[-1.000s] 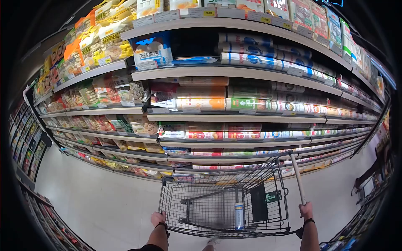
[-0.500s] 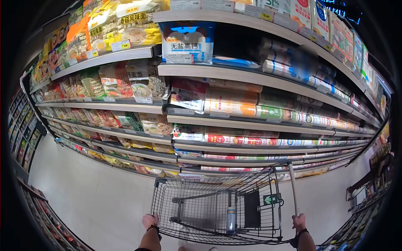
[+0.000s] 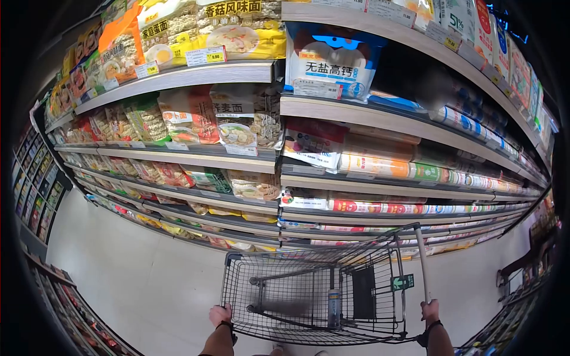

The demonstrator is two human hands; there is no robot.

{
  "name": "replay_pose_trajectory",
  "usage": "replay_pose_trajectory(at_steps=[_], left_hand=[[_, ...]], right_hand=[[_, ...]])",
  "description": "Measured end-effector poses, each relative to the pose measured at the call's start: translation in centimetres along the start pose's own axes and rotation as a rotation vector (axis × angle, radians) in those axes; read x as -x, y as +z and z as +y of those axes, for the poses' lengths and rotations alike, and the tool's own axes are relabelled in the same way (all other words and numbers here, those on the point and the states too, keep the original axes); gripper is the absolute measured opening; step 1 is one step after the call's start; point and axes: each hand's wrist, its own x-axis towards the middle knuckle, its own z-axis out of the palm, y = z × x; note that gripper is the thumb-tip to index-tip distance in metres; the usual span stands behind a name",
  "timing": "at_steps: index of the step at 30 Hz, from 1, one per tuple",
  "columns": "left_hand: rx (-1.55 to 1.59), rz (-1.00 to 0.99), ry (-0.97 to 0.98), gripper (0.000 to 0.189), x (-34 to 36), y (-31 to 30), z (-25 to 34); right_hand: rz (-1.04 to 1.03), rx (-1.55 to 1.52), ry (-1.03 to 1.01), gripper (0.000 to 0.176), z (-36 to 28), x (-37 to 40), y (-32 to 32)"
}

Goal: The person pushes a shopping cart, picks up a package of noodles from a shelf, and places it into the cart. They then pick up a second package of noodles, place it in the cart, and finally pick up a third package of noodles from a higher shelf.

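A wire shopping cart (image 3: 309,291) stands sideways in front of me, with its handle bar on the right. My left hand (image 3: 220,315) is closed on the cart's wire rim at the near left corner. At the lower end of the handle bar (image 3: 423,261), my right hand (image 3: 430,310) is wrapped round it. One upright bottle-like item (image 3: 333,308) with a blue label shows in the cart, towards its near side. A small green sign (image 3: 402,282) with a white arrow hangs near the handle.
Long shelves cross the view, with bagged noodles (image 3: 237,126) on the left and rolled packs (image 3: 374,165) on the right. A blue and white pack (image 3: 329,62) stands on an upper shelf. Pale floor (image 3: 136,279) lies left of the cart; more shelving (image 3: 35,184) is at far left.
The shelves and their goods have shifted right in view and look larger at the top. The cart and both hands sit slightly further right, both hands still closed on the cart.
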Motion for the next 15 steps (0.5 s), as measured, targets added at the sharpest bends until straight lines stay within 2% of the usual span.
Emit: replay_pose_trajectory(at_steps=[3,6,9,12,15], left_hand=[[-0.04,0.057,0.046,0.049,-1.7,0.1,0.2],[-0.003,0.0,0.066,0.046,-2.4,-1.3,1.1],[0.032,-0.031,0.057,0.045,-3.3,-1.3,1.5],[0.02,-0.031,0.058,0.043,-4.5,-0.4,1.2],[0.012,-0.035,0.068,0.043,-5.4,-0.2,1.2]], right_hand=[[0.004,0.021,-0.006,0.015,0.2,0.8,0.6],[0.021,0.051,-0.002,0.015,1.3,0.8,1.0],[0.136,0.214,-0.211,0.016,5.6,-1.7,2.0],[0.03,0.109,-0.074,0.017,6.9,-2.6,2.1],[0.073,0.099,-0.076,0.02,7.7,-3.6,2.8]])
